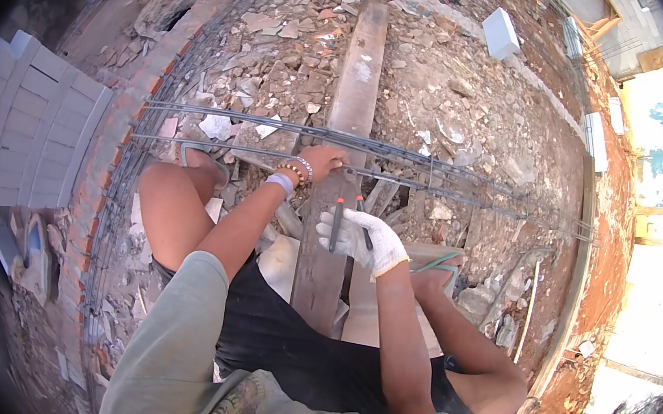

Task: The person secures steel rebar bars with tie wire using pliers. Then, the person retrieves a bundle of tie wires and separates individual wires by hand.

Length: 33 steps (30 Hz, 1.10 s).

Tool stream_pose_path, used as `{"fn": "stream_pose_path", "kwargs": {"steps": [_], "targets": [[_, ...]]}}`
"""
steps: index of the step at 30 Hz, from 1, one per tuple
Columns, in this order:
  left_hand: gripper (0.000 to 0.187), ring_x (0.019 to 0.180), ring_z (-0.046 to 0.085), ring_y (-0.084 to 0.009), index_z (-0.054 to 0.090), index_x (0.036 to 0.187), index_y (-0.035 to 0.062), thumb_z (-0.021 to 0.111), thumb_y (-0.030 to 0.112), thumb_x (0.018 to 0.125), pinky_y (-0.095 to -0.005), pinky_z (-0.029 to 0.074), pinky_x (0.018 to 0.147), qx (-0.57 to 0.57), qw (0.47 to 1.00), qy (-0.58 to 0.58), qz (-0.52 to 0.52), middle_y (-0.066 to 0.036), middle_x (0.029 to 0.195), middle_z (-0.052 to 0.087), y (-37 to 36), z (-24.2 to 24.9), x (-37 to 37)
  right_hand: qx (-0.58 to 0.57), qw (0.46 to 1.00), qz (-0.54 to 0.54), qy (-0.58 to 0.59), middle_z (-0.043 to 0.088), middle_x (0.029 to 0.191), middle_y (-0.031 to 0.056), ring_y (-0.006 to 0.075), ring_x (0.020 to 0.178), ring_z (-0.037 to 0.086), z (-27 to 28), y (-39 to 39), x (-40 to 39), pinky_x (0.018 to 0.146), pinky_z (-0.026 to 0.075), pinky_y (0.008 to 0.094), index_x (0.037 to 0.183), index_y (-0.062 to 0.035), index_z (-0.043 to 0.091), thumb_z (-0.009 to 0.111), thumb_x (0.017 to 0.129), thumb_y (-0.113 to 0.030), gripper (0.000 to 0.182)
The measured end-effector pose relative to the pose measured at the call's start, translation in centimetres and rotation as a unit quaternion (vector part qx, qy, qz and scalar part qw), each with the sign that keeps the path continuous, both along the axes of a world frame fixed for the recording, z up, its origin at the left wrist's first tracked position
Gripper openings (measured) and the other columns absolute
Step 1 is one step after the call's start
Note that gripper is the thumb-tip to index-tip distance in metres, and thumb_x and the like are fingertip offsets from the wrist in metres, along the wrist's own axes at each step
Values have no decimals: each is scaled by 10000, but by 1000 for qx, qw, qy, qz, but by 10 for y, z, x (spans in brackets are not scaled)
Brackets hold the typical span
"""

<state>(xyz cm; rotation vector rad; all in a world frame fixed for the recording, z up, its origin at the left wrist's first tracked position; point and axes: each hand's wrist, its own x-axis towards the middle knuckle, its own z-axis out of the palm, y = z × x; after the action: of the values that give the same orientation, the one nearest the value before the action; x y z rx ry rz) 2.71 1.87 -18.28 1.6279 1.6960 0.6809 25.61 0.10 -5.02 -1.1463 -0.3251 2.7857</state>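
Observation:
My right hand (pixel 361 236), in a white glove, is closed on end-cutting pincers (pixel 336 225) with dark handles and orange-red marks. The handles stand apart, and the pincers' head points away from me, at the near steel rods. My left hand (pixel 323 162), bare with bracelets at the wrist, lies over a near rod (pixel 216 145) beside that head. Its fingers are bent together; what they pinch is too small to make out. Beyond it runs a bundle of steel rods (pixel 275 124). Under both hands a long wooden plank (pixel 355 95) stretches away from me.
Broken rubble (pixel 282 62) covers the ground around the plank. To the left are a low brick edge (pixel 120 158) with more rods along it and stacked grey blocks (pixel 34 124). A pale block (pixel 500 34) sits far right, and a long board edge (pixel 575 292) runs nearer.

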Motion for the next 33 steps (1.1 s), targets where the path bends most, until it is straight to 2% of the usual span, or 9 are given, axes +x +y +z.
{"fn": "stream_pose_path", "kwargs": {"steps": [3,9,12,15,21,24,27,30,33], "targets": [[189,966,652,-344,652,1086,135,547,201,944,-448,496,836,-3,1000,-15,-2,-123,1007,702,-1,-2,-1,79,994,20,-79,626,1159,227,386,1054,636,1,-6,-2,903,548,551,1231,49,498,609,921,-98,361],[200,952,661,-324,679,1073,150,541,206,941,-434,503,825,-10,1000,-15,-12,-108,973,711,2,-5,-2,99,991,13,-93,641,1168,197,341,1012,672,-19,-16,7,869,566,515,1265,0,510,630,905,-87,390],[213,950,664,-314,688,1073,158,532,225,945,-424,506,825,-17,1000,11,-12,-98,972,714,2,-5,-2,248,939,104,-216,642,1166,160,292,1019,673,-28,-22,7,860,568,459,1308,-27,498,625,892,-67,437],[229,945,667,-307,690,1089,165,525,237,948,-417,508,825,-14,1000,-3,-28,-84,963,717,3,-8,-3,305,912,154,-226,635,1172,130,264,1015,672,-38,-21,13,861,561,431,1405,-73,453,625,880,-57,553],[235,945,671,-291,696,1092,155,521,233,957,-411,507,831,-24,999,2,-30,-70,945,722,4,-7,-4,167,981,60,-79,563,1345,149,288,1127,620,-44,-20,18,943,514,476,1505,-120,363,653,872,-67,698],[255,1002,642,-341,688,1131,113,518,209,967,-420,486,893,-41,998,13,-38,-138,1026,705,4,2,-4,148,988,48,-16,521,1405,156,306,1204,574,-45,-18,19,982,486,497,1508,-119,353,666,868,-81,713],[256,1008,637,-345,693,1131,114,522,211,967,-424,484,897,-54,998,0,-33,-142,1050,699,4,3,-4,157,986,62,-13,515,1410,157,323,1237,551,-45,-15,24,999,472,503,1522,-120,324,663,868,-89,737],[259,1009,638,-345,693,1136,112,523,210,966,-423,484,896,-40,998,5,-39,-145,1036,701,5,-1,-5,172,981,85,-19,507,1399,175,287,1221,560,-47,-13,29,965,505,479,1553,-126,243,654,864,-88,804],[256,980,663,-301,703,1117,151,521,240,961,-415,500,866,-25,999,25,-30,-95,1005,717,5,-5,-4,172,980,100,-9,498,1408,190,288,1234,552,-50,-10,31,967,507,477,1561,-113,217,657,862,-99,826]]}}
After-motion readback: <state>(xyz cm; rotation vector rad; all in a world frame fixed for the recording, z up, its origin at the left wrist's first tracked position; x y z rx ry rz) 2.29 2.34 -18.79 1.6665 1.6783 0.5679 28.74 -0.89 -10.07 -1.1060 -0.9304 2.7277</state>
